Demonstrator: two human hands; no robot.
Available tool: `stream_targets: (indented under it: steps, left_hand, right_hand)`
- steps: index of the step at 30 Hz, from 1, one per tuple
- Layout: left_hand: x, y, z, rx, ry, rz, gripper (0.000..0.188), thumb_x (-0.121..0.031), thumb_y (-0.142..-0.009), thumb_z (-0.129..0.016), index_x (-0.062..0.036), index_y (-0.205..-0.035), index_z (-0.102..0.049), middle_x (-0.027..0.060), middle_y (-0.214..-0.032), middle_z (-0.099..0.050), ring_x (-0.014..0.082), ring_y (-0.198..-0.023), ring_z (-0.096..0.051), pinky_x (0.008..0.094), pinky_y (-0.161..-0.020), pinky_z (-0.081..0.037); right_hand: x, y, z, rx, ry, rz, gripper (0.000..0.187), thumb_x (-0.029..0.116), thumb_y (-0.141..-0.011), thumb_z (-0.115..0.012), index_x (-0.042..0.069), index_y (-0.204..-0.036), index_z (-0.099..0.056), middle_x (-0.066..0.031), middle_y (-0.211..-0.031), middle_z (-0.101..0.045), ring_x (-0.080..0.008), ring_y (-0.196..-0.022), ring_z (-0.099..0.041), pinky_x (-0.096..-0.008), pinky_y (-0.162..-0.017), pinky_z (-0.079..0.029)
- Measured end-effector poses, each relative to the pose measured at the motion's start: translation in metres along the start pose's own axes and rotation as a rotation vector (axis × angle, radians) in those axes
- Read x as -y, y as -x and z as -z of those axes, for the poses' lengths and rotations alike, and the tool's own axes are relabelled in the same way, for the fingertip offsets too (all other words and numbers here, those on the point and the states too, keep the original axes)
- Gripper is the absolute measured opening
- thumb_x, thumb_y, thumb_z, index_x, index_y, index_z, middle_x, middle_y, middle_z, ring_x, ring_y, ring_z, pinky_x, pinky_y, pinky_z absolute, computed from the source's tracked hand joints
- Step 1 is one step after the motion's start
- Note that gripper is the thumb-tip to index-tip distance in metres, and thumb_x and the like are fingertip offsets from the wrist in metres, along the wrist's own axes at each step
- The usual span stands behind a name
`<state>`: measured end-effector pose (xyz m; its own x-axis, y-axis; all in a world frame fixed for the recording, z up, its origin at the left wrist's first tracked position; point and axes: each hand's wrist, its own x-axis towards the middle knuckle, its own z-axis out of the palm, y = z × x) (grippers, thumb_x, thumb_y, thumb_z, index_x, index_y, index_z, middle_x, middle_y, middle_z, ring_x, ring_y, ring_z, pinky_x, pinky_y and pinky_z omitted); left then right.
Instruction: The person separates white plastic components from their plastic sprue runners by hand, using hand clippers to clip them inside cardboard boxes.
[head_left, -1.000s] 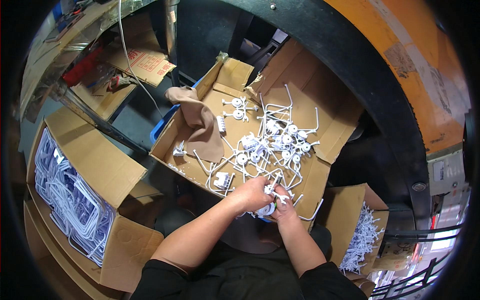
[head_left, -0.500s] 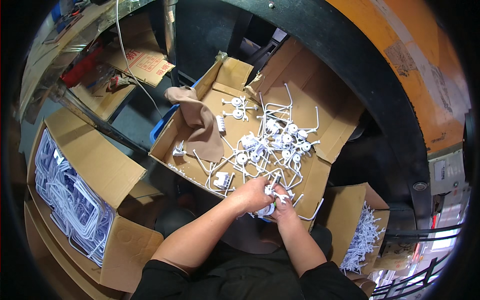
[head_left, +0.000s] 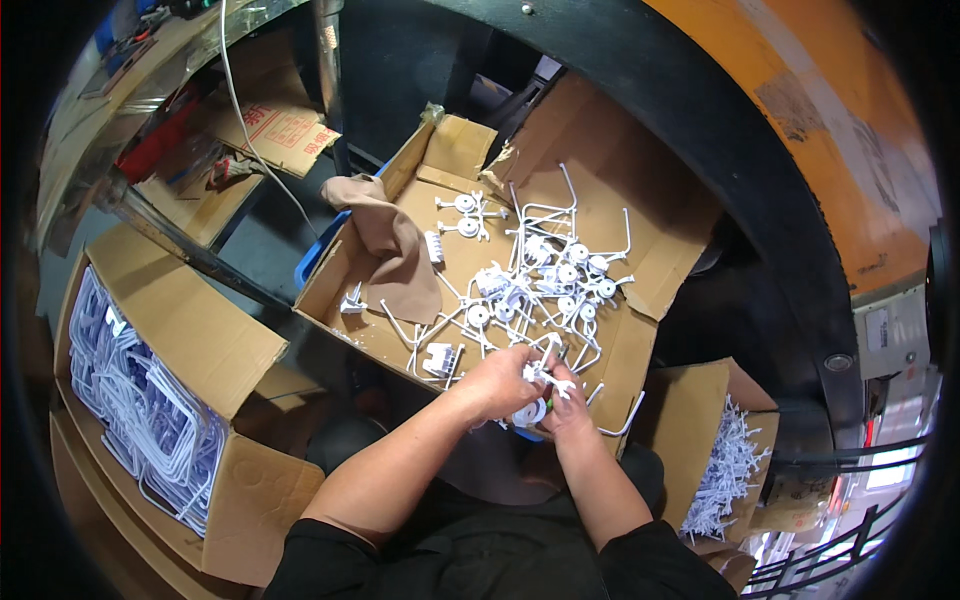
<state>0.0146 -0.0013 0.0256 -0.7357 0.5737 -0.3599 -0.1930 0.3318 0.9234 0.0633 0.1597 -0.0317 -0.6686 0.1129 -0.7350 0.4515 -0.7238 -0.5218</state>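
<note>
Both hands are close together above the near edge of the open cardboard box (head_left: 405, 372). My left hand (head_left: 500, 385) has its fingers closed on a small white plastic part (head_left: 545, 378) with thin arms. On its right side, my right hand (head_left: 571, 408) pinches the same part between thumb and fingers. A round white piece (head_left: 530, 412) shows below, between the hands, with a bit of green beside it. My fingers partly hide how these pieces join. Just beyond lie a heap of white plastic fittings (head_left: 568, 273) and bent white rods (head_left: 566, 190).
A brown cloth (head_left: 390, 240) drapes over the box's left side. At left, another carton holds many bent white wire frames (head_left: 150, 390). A carton at right holds small white pieces (head_left: 725, 470). A dark curved machine frame (head_left: 790, 200) arches behind, and a cable (head_left: 240, 110) hangs at upper left.
The white part has turned slightly between my fingers, and more of the round piece shows below it. Both hands stay in nearly the same place; the whole view has shifted a little.
</note>
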Motion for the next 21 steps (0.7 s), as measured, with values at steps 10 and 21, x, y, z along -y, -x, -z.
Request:
stream_targets:
  steps: [10, 21]
  left_hand:
    - [0.0, -0.01, 0.023, 0.042, 0.956, -0.042, 0.034, -0.006, -0.088, -0.062, -0.0034, -0.12, -0.051, 0.0081, -0.093, -0.065, 0.0158, -0.079, -0.066, 0.0295, -0.069, -0.055]
    - [-0.007, -0.006, 0.035, -0.132, 1.185, -0.027, 0.047, -0.024, -0.085, -0.06, -0.005, -0.127, -0.052, 0.003, -0.091, -0.062, 0.0122, -0.068, -0.063, 0.0226, -0.046, -0.05]
  right_hand:
    - [0.023, 0.033, 0.028, 0.058, -0.109, 0.358, 0.019, 0.02, -0.093, -0.058, 0.004, -0.102, -0.053, -0.007, -0.086, -0.057, -0.0185, -0.077, -0.057, -0.0361, -0.069, -0.05]
    - [0.05, 0.145, -0.059, 0.84, 0.1, 0.567, 0.03, 0.022, -0.085, -0.059, -0.002, -0.102, -0.057, -0.0171, -0.094, -0.061, -0.0278, -0.086, -0.061, -0.0429, -0.082, -0.05]
